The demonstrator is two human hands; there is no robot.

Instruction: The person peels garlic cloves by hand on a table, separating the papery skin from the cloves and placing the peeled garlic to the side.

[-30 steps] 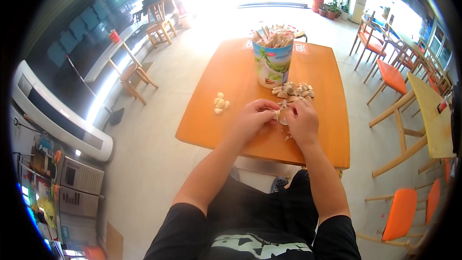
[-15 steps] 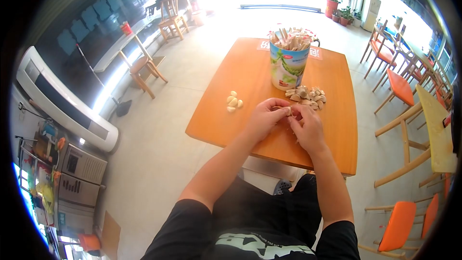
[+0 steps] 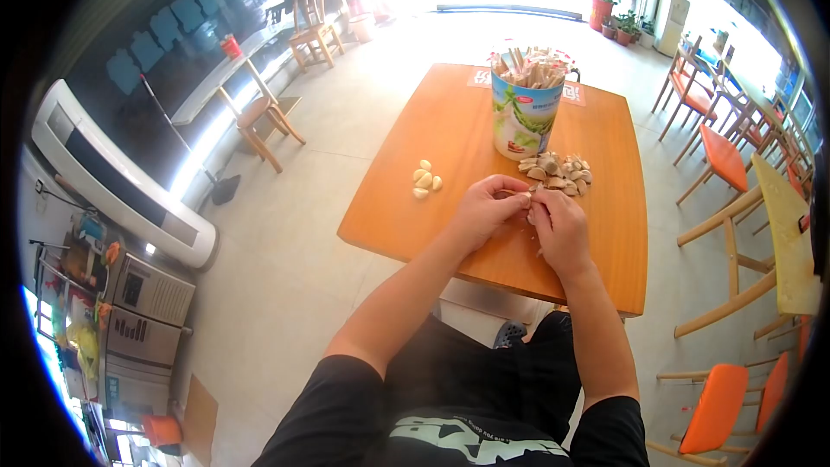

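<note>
Over the wooden table (image 3: 389, 199), my left hand (image 3: 487, 214) and my right hand (image 3: 562, 227) meet with fingertips pinched together. A small pale garlic clove (image 3: 529, 196) sits between them, mostly covered by the fingers. Just beyond my right hand lies a pile of unpeeled garlic cloves (image 3: 566, 175) with brownish skins. To the left of my hands rest several peeled garlic cloves (image 3: 424, 179), smooth and cream-coloured. Small bits of skin (image 3: 540, 251) show on the tabletop below my fingers.
A tall printed bucket (image 3: 524, 117) full of paper-wrapped sticks (image 3: 532, 67) stands behind the pile. Orange-seated chairs (image 3: 723, 158) and a yellow wooden chair (image 3: 774, 233) are on the right. A long white appliance (image 3: 121, 177) and a stool (image 3: 259, 117) are on the left.
The view has shifted slightly, so the table appears a little further right. My fingers have moved slightly around the clove, and my right fingers are more curled.
</note>
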